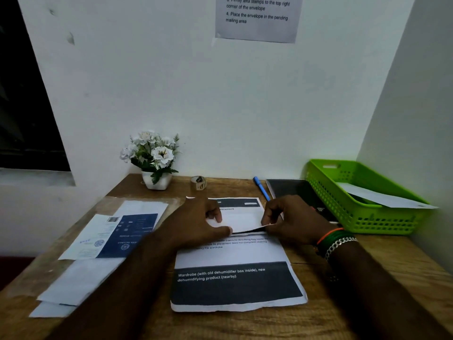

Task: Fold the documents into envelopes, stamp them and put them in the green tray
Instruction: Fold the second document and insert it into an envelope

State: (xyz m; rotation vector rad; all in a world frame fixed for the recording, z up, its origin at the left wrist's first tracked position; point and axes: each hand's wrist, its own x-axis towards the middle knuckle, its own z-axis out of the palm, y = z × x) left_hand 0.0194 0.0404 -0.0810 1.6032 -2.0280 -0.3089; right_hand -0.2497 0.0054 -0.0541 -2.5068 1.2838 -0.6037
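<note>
A printed document (235, 256) with dark bands lies on the wooden desk in front of me, its far part folded toward me. My left hand (196, 224) presses on the folded flap, thumb at the free edge. My right hand (294, 222) pinches that same edge at the right side. The green tray (348, 212) stands at the right against the wall, with a white envelope (382, 197) lying in it. More envelopes and papers (98, 253) lie stacked at the left.
A white pot of flowers (154, 163) and a roll of tape (198, 183) stand at the back. A blue pen (261, 188) and a black notebook (294, 192) lie beside the tray. An instruction sheet (257, 18) hangs on the wall.
</note>
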